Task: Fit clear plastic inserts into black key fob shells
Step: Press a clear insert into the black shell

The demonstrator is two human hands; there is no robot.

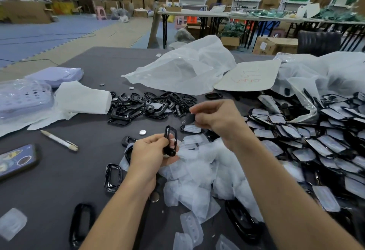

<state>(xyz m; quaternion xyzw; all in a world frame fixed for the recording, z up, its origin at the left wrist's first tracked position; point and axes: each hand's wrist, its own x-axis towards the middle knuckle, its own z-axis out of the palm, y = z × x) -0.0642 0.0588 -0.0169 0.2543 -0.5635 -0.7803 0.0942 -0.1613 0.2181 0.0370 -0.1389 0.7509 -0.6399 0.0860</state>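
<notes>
Starting at the near edge of the tabletop (59,186), loose black shells (82,222) were seen lying flat at about seven and five o'clock of the hands, within easy reach. A heap of clear inserts (199,176) was spread under and between the forearms, probably so that each could be picked up without stretching.

Just above that heap the left hand (147,154) was held, its fingers (156,140) curled round a black shell (171,141) kept upright on edge, seemingly so that its open frame could be got at. At one o'clock of it, well apart, the right hand (216,120) was raised, thumb and forefinger pinched on a blurred piece (187,119). Whether that was an insert could not be told.

At three o'clock the filled fobs (316,141) were banked up to the right edge, so little room was judged to be left there. Bare tabletop was found at nine o'clock, between the left hand and a pen (59,141) and a phone (17,160); that side was judged the freest for moving.

At twelve o'clock the empty shells (150,105) were heaped, handy for the next pick. Beyond them a plastic bag (183,71) and a cardboard sheet (248,75) were laid out of the way.
</notes>
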